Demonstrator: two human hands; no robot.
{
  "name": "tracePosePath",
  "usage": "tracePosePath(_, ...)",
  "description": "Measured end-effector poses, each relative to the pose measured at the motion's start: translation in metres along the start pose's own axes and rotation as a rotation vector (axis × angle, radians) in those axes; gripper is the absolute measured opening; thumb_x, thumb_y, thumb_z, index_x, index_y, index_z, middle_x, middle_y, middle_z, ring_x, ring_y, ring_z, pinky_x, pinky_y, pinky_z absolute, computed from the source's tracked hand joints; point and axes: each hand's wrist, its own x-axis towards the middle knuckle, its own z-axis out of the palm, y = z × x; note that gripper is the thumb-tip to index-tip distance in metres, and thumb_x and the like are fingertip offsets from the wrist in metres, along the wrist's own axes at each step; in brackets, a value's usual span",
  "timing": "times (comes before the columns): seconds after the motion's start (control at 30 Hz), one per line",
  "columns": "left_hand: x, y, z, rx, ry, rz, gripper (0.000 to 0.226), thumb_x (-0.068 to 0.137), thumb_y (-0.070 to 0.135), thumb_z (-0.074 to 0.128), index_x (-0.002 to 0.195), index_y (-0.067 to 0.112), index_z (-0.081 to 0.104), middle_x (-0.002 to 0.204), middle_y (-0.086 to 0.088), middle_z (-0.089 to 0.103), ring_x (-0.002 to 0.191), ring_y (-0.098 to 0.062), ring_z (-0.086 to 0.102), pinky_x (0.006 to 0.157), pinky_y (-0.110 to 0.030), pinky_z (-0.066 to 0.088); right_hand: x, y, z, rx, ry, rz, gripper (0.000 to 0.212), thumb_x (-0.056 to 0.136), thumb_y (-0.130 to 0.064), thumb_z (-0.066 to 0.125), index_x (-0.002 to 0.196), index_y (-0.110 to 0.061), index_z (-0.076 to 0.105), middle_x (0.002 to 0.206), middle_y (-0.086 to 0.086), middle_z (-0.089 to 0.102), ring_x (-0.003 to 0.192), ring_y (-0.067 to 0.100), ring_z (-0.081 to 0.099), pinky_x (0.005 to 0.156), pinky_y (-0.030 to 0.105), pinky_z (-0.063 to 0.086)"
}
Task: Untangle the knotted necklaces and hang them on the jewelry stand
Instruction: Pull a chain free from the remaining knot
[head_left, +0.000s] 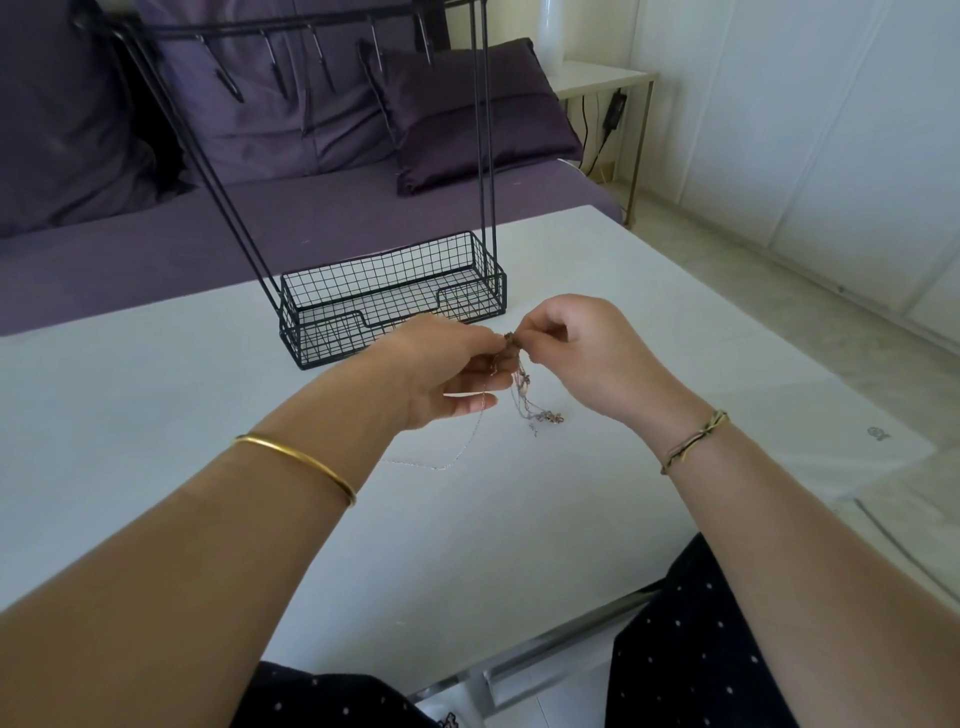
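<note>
- Head view looks down on both forearms stretched over a white desk (156, 441), with the hands meeting near its middle.
- Left hand (441, 369) comes in from the near left. Its thumb and upper fingers (480, 343) are closed in a pinch on the left side of the tangled necklaces (511, 347), while one lower finger lies straighter beneath.
- Right hand (587, 353) comes in from the near right. Its curled fingers (540, 332) pinch the right side of the same clump, so the two hands almost touch.
- Held between the hands, the clump is a small brownish knot raised just above the desk, and thin strands hang from it down to the surface.
- Loose ends with small charms lie on the desk just below the right hand.
- One silver chain (452, 460) trails from the left hand and curves toward the near left across the desk.
- Just beyond the hands, on the far side, stands the jewelry stand (483, 156), black wire and upright.
- Its mesh basket (395, 301) rests on the desk, and a top bar carries a row of hooks (322, 57).
- A gold bangle (296, 467) circles the left forearm, and a braided bracelet (693, 441) is tied at the right wrist.
- Behind the desk is a purple sofa (311, 218) with a dark cushion (467, 114).
- At the far right, a white side table (602, 78) stands beside the sofa.
</note>
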Motion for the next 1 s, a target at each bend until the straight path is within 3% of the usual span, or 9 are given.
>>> tracePosePath(0.1, 0.0019, 0.0004, -0.0014, 0.055, 0.016, 0.039, 0.012, 0.091, 0.01, 0.06, 0.082, 0.009, 0.067, 0.08, -0.004, 0.07, 0.066, -0.011, 0.064, 0.071, -0.027, 0.052, -0.0004, -0.0007, -0.0024, 0.083, 0.011, 0.041, 0.016, 0.088, -0.013, 0.059, 0.08, -0.002, 0.069, 0.081, 0.018, 0.068, 0.074, 0.029, 0.06, 0.066, 0.035, 0.048)
tracePosePath(0.27, 0.0024, -0.0002, -0.0023, 0.137, 0.022, 0.073, 0.01, 0.089, 0.008, 0.063, 0.079, 0.012, 0.066, 0.079, -0.002, 0.071, 0.067, -0.011, 0.065, 0.073, -0.028, 0.052, -0.001, -0.0026, -0.0069, 0.114, -0.038, 0.081, 0.015, 0.085, -0.01, 0.062, 0.072, -0.016, 0.066, 0.068, 0.001, 0.062, 0.061, 0.01, 0.051, 0.054, 0.017, 0.039)
tracePosePath(0.4, 0.0017, 0.0013, -0.0014, 0.092, 0.015, 0.031, 0.008, 0.088, 0.017, 0.068, 0.081, 0.012, 0.067, 0.079, -0.002, 0.071, 0.068, -0.012, 0.066, 0.075, -0.03, 0.053, -0.0009, -0.0047, -0.0055, 0.098, -0.034, 0.082, 0.02, 0.083, -0.006, 0.059, 0.067, -0.018, 0.062, 0.067, 0.002, 0.059, 0.062, 0.014, 0.049, 0.051, 0.019, 0.036)
tracePosePath(0.53, 0.0005, 0.0023, -0.0022, 0.062, -0.004, 0.011, 0.007, 0.087, 0.012, 0.068, 0.081, 0.013, 0.064, 0.078, -0.002, 0.07, 0.068, -0.012, 0.066, 0.075, -0.03, 0.053, -0.0014, -0.0057, -0.0058, 0.129, -0.02, 0.084, 0.019, 0.083, -0.005, 0.059, 0.068, -0.017, 0.06, 0.067, 0.0, 0.057, 0.064, 0.014, 0.05, 0.05, 0.016, 0.036)
tracePosePath(0.67, 0.0016, 0.0048, -0.0021, 0.022, 0.004, 0.022, 0.019, 0.088, 0.005, 0.064, 0.074, 0.015, 0.058, 0.075, -0.001, 0.068, 0.072, -0.013, 0.066, 0.073, -0.031, 0.051, -0.0015, -0.0065, -0.0033, 0.127, 0.023, 0.078, 0.009, 0.082, -0.005, 0.058, 0.077, -0.001, 0.064, 0.072, 0.008, 0.058, 0.065, 0.016, 0.049, 0.05, 0.017, 0.034)
tracePosePath(0.83, 0.0025, 0.0037, -0.0008, 0.111, -0.016, 0.029, 0.019, 0.092, 0.007, 0.06, 0.076, 0.016, 0.056, 0.079, -0.002, 0.067, 0.08, -0.014, 0.067, 0.078, -0.034, 0.05, -0.0004, -0.0053, -0.006, 0.118, -0.045, 0.104, 0.014, 0.084, -0.007, 0.057, 0.081, 0.004, 0.065, 0.07, 0.008, 0.058, 0.066, 0.018, 0.051, 0.057, 0.024, 0.038)
tracePosePath(1.0, 0.0011, 0.0069, 0.0009, 0.171, 0.032, 0.03, 0.022, 0.095, 0.007, 0.054, 0.075, 0.015, 0.055, 0.074, -0.001, 0.067, 0.073, -0.012, 0.066, 0.078, -0.033, 0.049, 0.0003, -0.0065, -0.0057, 0.114, -0.139, 0.156, 0.015, 0.085, -0.008, 0.055, 0.081, 0.002, 0.064, 0.07, 0.006, 0.058, 0.065, 0.016, 0.053, 0.058, 0.024, 0.04)
